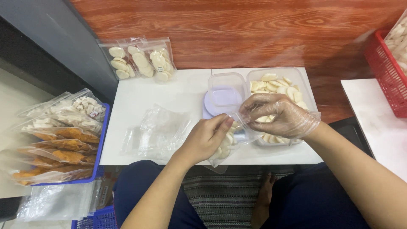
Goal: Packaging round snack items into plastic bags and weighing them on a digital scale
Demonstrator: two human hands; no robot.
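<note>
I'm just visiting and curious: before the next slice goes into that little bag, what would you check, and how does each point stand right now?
1. Left hand holds the small bag by its mouth: ok.
2. Right hand wears a clear glove: ok.
3. Bag mouth open wide enough: cannot tell, the hands cover it.
4. Slices left in the clear tub: ok.
5. Spare empty bags lie on the white table: ok.
6. Slice pinched in the right fingers: cannot tell.
</note>
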